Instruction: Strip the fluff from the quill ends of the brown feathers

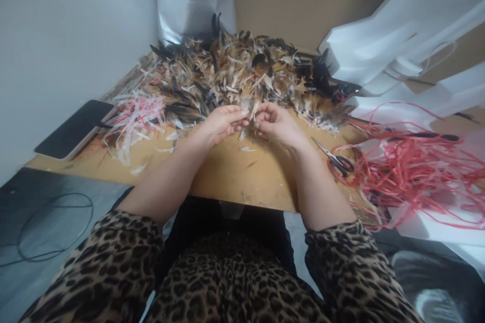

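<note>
Editor: Start at the fingers. Are they closed on anything?

Photographer: Near mid-frame, the left hand [223, 123] pinches a pale feather [245, 104] between thumb and fingers. Just beside it, the right hand [278, 123] grips a tan feather [257, 106] by its lower end. Blur hides the exact contact.

Editor: Which way do the feathers lie from the fingers?

Photographer: Both rise from the pinches toward the top of the frame, close beside each other. Each has its own hand nearest. Whether they touch, I cannot tell.

Editor: And their long axes?

Photographer: Roughly up and down the frame, nearly side by side, tips toward the feather pile [235, 68] at upper centre; the fine angle is blurred.

Editor: Farther out?

Photographer: Bare tabletop [242, 176] below the hands. Scissors [342, 162] lie right of centre, beyond the right hand, near tangled red strips [413, 166] at the right.
</note>
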Motion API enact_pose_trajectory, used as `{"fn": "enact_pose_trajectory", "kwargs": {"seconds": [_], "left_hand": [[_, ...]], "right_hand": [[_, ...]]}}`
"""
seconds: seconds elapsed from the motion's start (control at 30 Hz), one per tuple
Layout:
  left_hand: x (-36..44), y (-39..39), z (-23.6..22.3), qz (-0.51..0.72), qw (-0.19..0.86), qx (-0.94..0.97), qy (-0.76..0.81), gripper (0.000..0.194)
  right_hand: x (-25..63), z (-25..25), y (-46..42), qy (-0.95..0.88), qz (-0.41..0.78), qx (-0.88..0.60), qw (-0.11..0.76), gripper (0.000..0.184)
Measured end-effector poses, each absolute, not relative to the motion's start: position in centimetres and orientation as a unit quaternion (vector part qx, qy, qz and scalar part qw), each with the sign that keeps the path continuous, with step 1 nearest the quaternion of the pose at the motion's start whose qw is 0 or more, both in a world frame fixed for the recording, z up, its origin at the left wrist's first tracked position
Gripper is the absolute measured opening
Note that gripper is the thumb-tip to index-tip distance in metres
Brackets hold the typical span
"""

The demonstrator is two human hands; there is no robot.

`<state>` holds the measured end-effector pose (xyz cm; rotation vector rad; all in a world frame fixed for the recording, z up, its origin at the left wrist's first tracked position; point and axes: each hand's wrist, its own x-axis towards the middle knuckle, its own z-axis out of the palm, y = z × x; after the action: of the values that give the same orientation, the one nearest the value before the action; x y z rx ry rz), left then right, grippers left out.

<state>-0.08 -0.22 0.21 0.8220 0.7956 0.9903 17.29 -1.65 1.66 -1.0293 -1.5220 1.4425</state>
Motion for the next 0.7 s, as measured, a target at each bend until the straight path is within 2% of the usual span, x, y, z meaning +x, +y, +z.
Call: {"fn": "enact_pose_trajectory", "kwargs": {"seconds": [0.3,0.7], "left_hand": [[-0.1,-0.4,0.2,0.436,0.704,0.423,0.367,0.014],[0.4,-0.6,0.4,0.457,0.644,0.458,0.408,0.013]], "right_hand": [[16.7,1.5,-1.7,-0.618,0.496,-0.443,0.420,0.028],[16.0,1.0,-1.9,-0.618,0.486,-0.448,0.426,0.028]]}}
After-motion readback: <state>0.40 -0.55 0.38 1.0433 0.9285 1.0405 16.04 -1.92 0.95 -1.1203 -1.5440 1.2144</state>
